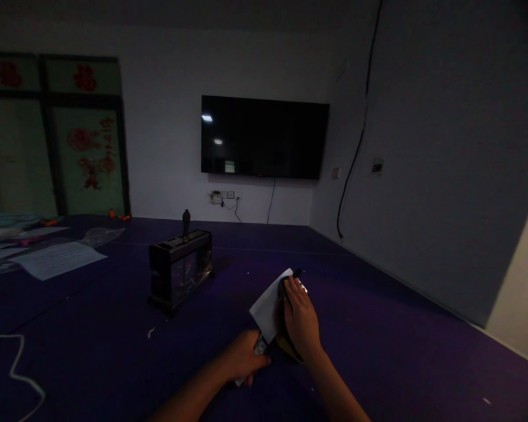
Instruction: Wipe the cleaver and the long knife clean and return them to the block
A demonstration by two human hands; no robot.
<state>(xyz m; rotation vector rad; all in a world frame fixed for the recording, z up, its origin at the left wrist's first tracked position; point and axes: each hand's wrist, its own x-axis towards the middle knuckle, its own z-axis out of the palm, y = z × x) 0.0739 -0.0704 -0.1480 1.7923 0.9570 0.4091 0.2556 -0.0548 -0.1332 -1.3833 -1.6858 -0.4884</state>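
Observation:
My left hand [246, 356] is closed round the greyish handle of what looks like a cleaver. Its broad pale blade [266, 308] points up and away, above the purple tabletop. My right hand [300, 316] lies along the blade's right side, fingers together, over a dark object with a yellowish edge [289, 350]. Most of that object is under the hand, and I cannot make out its kind. Further off to the left stands a dark knife block [189, 272] with clear-looking sides. One black handle [186, 224] sticks up from its top.
Printed sheets [59, 259] and crumpled clear plastic [101, 235] lie at the left. A white cable [15, 366] curves over the near left of the purple tabletop [114, 375]. Small orange things [112, 214] sit at the far edge. A television [264, 138] hangs on the wall.

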